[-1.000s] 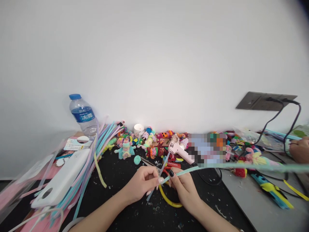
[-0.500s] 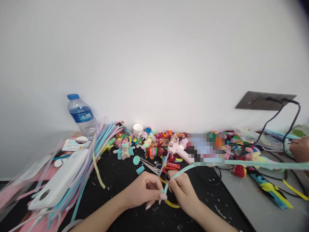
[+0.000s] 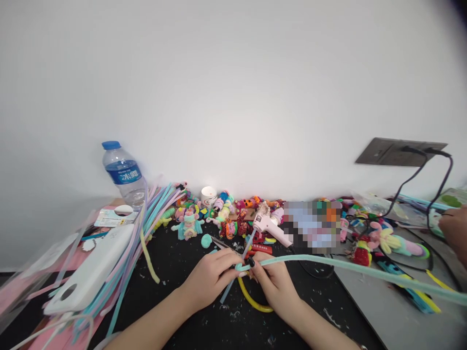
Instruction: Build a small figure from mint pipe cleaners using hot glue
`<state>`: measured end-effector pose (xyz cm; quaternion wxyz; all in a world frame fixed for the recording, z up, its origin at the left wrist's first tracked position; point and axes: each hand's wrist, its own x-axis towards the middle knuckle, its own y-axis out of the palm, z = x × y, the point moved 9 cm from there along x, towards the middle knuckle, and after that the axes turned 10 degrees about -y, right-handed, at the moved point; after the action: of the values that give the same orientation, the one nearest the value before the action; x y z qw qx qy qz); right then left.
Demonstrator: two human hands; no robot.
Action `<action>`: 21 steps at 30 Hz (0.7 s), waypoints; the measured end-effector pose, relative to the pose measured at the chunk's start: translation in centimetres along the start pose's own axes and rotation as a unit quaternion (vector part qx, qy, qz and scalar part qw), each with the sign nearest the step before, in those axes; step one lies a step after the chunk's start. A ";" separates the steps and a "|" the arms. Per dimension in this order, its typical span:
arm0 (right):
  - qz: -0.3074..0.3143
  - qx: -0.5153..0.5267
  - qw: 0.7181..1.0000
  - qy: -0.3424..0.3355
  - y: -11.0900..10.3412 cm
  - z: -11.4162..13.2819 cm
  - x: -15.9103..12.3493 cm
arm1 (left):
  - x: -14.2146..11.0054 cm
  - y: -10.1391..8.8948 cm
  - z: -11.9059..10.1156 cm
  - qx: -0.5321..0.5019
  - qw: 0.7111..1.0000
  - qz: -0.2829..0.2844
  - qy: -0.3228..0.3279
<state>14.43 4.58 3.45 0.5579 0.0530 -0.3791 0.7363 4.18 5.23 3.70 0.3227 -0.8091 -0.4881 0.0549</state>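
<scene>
Near the front middle of the black mat, my left hand pinches the bent end of a mint-green pipe cleaner. My right hand grips the same strand just beside it, thumb and finger pressed together, and the rest runs off to the right edge. Under and between my hands lies a yellow curved loop. Behind them are scissors, partly covered by my left hand, and a pink glue gun with a translucent stick running down from it.
A bundle of pastel pipe cleaners and a white case lie left, by a water bottle. Small fuzzy dolls line the wall. Cables hang from a socket at right, near another person's hand.
My hands have come closer together and my left hand has risen slightly. The pipe cleaner's end is now bent over, and its long part sags lower at right.
</scene>
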 end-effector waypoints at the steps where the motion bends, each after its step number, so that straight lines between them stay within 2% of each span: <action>1: 0.001 0.001 1.000 0.000 0.0 0.0 0.0 | 0.0 0.1 0.0 0.005 1.000 0.001 0.002; 9: 0.002 0.004 1.000 0.009 0.0 -0.1 0.0 | 0.1 0.3 0.1 0.003 1.000 0.009 -0.014; 21: 0.002 -0.002 1.000 0.012 -0.1 -0.2 0.0 | -0.1 0.9 0.2 0.062 0.998 0.031 0.006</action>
<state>14.54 4.74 3.34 0.5610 0.0423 -0.3744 0.7371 4.76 4.96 2.99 0.3729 -0.8026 -0.4568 0.0902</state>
